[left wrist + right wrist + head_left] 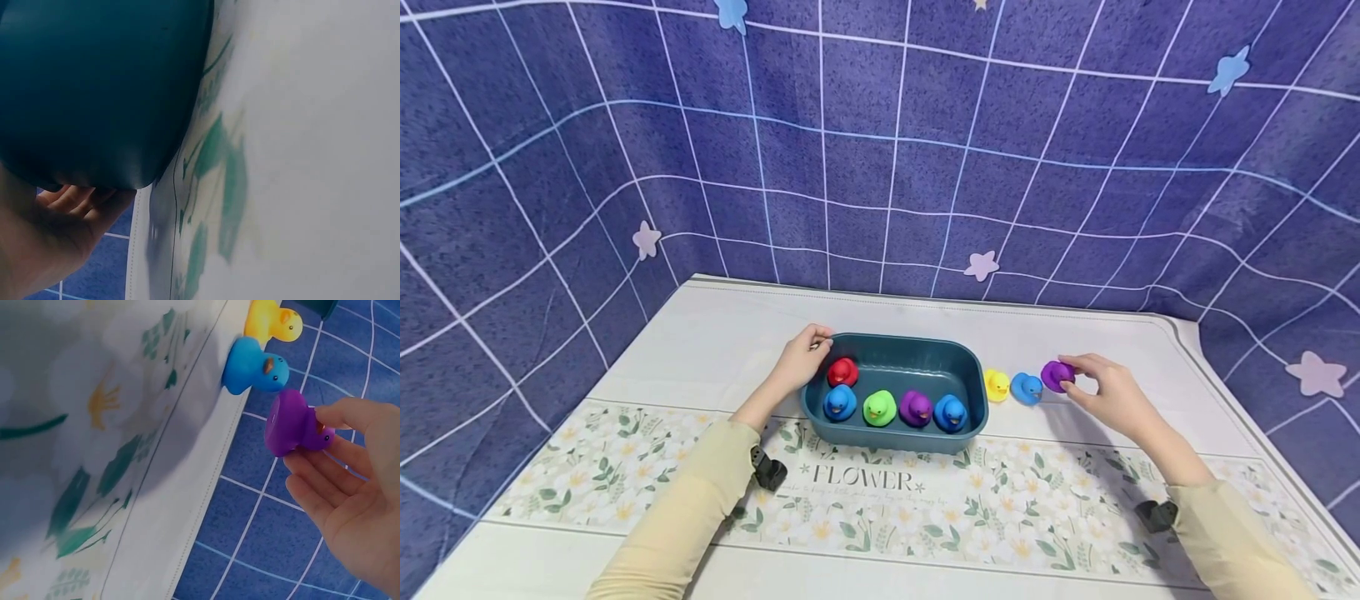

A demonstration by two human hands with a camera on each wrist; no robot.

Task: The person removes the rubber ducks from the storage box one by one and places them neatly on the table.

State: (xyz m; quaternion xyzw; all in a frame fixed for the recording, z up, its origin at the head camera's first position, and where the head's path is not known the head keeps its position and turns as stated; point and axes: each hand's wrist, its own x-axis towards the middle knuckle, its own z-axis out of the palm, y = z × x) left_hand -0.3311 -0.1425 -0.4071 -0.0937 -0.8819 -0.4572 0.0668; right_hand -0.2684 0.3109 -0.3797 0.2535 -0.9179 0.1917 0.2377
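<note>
In the head view, my left hand (799, 362) grips the back left corner of a dark teal plastic basin (880, 439). The left wrist view shows that hand's fingers (103, 206) against the basin's end wall (100, 94). My right hand (1112, 396) pinches a purple rubber duck (1056, 377) between thumb and fingers, right of the basin. The right wrist view shows this duck (287, 425) tipped, its flat base turned away from the palm. Beside it stand a blue duck (1026, 388) and a yellow duck (997, 385), the yellow one close to the basin's wall.
Inside the basin sit a red duck (842, 372), a blue duck (840, 403), a green duck (879, 408), a purple duck (916, 408) and another blue duck (951, 413). A flowered cloth (700, 525) covers the table; a blue gridded curtain (865, 150) hangs behind.
</note>
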